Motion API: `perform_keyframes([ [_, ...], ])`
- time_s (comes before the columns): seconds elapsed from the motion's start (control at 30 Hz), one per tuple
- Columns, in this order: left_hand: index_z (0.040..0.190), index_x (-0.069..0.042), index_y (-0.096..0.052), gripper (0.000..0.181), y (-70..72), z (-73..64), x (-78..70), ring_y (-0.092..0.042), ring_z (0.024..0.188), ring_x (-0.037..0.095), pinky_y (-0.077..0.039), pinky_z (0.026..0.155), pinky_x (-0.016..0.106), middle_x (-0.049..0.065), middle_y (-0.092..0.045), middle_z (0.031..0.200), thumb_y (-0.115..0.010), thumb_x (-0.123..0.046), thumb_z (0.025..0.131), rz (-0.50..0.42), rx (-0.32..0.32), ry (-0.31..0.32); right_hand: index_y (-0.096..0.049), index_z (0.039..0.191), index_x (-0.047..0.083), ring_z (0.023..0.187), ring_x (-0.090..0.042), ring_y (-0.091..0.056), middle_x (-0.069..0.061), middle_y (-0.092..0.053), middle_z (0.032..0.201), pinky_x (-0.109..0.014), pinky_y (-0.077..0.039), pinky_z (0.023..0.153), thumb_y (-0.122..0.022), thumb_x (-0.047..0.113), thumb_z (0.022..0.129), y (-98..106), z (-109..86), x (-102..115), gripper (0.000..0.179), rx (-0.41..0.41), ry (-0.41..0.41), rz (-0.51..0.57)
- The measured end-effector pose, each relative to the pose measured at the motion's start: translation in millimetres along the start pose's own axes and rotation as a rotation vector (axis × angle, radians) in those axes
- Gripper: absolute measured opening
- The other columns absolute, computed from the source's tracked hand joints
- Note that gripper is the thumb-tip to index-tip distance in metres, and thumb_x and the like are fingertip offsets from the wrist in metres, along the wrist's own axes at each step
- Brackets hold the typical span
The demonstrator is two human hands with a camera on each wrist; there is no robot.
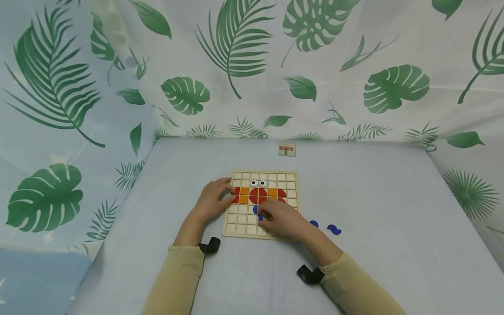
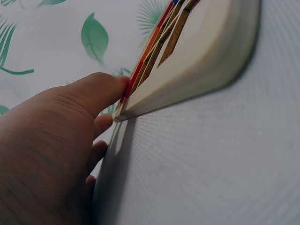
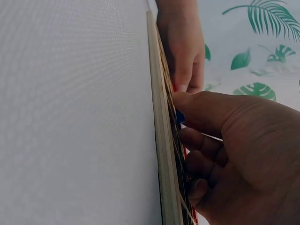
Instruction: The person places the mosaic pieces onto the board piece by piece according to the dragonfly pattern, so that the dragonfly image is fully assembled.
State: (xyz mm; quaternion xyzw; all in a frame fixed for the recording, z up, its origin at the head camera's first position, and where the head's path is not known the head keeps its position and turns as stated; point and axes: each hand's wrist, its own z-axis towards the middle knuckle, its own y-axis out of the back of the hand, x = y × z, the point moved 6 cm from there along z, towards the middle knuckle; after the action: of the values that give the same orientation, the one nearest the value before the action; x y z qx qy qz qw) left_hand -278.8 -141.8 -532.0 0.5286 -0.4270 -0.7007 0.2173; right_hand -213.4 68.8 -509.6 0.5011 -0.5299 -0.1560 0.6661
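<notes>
A square wooden grid board (image 1: 236,228) lies on the table, holding red, orange and blue flat pieces and two round eye pieces (image 1: 258,183). My left hand (image 1: 212,199) rests at the board's left edge, its thumb touching near a red piece (image 1: 236,199). Over the lower middle of the grid, my right hand (image 1: 285,218) pinches a small blue piece (image 3: 180,117) between thumb and forefinger. Another blue piece (image 1: 255,210) sits in a cell just under the red circle (image 1: 258,195). The right hand hides part of the board's lower right.
Loose blue pieces (image 1: 334,229) lie on the table right of the board, with one more blue piece (image 1: 313,223) close to the right forearm. Behind the board is a small pattern card (image 1: 287,149). A leaf-print curtain (image 1: 252,105) encloses the table's back and sides.
</notes>
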Motion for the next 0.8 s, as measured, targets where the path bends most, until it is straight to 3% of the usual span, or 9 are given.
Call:
perform_keyframes([
  [0.53, 0.098, -0.023, -0.058, 0.013, 0.8, -0.1, 0.4, -0.040, 0.144, 0.029, -0.019, 0.124, 0.057, 0.006, -0.047, 0.151, -0.066, -0.032, 0.095, 0.002, -0.015, -0.013, -0.067, 0.103, 0.022, 0.077, -0.008, -0.052, 0.012, -0.057, 0.085, -0.024, -0.047, 0.069, -0.075, 0.031, 0.087, -0.6, 1.0, -0.3, 0.020, 0.009, 0.000, 0.011],
  [0.8, 0.099, -0.024, -0.058, 0.012, -0.4, 0.1, 0.6, -0.038, 0.145, 0.028, -0.017, 0.125, 0.055, 0.005, -0.046, 0.153, -0.065, -0.033, 0.095, -0.011, -0.004, 0.000, -0.067, 0.102, 0.021, 0.079, -0.010, -0.053, 0.010, -0.058, 0.089, -0.026, -0.048, 0.071, -0.064, 0.014, 0.090, 1.4, 0.6, -1.7, 0.014, 0.001, 0.016, 0.025],
])
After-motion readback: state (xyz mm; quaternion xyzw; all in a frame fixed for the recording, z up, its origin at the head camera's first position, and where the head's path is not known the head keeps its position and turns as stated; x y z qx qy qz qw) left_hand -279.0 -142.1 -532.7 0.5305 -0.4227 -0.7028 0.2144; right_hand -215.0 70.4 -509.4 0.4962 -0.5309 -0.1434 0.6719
